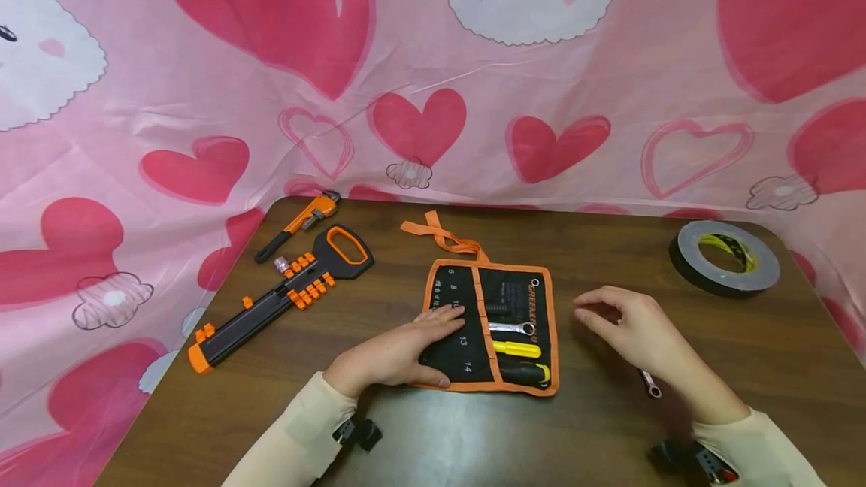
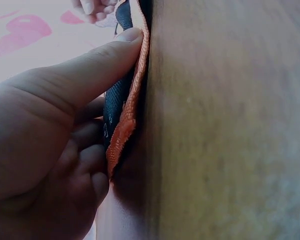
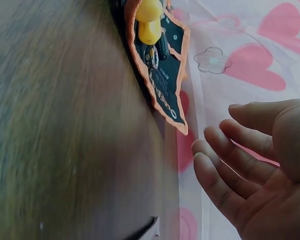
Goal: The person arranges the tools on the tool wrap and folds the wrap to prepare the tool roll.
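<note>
A black tool pouch with orange edging lies unrolled in the middle of the table. My left hand rests on its left half; in the left wrist view the thumb touches the orange edge. In the pouch's pockets sit a silver wrench, a tool with a yellow handle and one with a black-and-yellow handle. To the right of the pouch my right hand hovers with loosely bent fingers, holding nothing. A second wrench lies on the table, partly hidden beneath that hand.
At the left lie an orange pipe wrench and a black-and-orange tool holder with a loop handle. A roll of tape lies at the back right. Orange ties stretch behind the pouch. A pink heart-patterned cloth hangs behind the table.
</note>
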### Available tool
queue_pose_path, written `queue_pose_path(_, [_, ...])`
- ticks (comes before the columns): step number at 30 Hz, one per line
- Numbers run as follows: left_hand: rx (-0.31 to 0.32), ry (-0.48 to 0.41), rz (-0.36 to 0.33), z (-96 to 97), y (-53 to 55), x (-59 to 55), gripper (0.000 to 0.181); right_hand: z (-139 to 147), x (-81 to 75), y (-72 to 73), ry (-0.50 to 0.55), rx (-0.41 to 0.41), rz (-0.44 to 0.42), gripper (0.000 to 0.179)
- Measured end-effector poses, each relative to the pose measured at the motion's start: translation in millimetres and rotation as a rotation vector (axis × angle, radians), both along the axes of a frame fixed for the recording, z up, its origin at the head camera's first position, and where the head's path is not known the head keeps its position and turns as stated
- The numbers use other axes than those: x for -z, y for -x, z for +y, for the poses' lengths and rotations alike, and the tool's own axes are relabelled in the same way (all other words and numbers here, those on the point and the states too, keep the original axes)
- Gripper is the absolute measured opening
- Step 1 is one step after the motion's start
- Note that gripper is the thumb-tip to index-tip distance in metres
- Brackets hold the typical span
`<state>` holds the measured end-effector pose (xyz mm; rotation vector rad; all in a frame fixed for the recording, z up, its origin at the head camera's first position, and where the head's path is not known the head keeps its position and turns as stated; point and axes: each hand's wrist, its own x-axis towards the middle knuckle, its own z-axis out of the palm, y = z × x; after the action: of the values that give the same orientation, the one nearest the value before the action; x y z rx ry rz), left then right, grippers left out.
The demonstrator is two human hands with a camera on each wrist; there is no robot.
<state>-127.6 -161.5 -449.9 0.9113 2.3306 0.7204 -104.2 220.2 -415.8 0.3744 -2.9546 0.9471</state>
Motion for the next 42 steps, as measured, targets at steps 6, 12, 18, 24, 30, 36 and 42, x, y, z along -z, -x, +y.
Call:
queue_pose_path(6, [0.001,-0.006,0.003,-0.6,0.2,0.3,0.093,7.2,2.2,-3.1,-0.011,0.014,-0.009,0.021])
queue_pose_path(12, [0.000,-0.002,0.002,-0.3,-0.1,0.5,0.093,16.9,5.9,-9.2,-0.018,0.037,0.026,0.017])
queue_pose_path(18, [0.001,-0.001,0.004,-0.5,-0.1,0.5,0.093,27.0,10.9,-15.3,-0.003,0.059,0.067,0.015])
queue_pose_path(24, [0.001,-0.002,0.000,-0.7,0.0,1.2,0.093,36.3,16.7,-21.4,-0.003,0.090,0.053,0.014])
queue_pose_path(30, [0.000,-0.001,0.005,-0.6,0.4,0.5,0.094,43.1,23.0,-26.3,0.004,0.110,0.079,0.015])
queue_pose_path(36, [-0.001,-0.004,0.003,0.2,0.6,-1.2,0.093,53.6,29.1,-34.5,-0.001,0.142,0.071,0.011])
queue_pose_path(42, [-0.001,-0.006,-0.001,0.5,-0.4,-1.3,0.094,60.9,32.1,-40.9,-0.029,0.160,0.014,0.009])
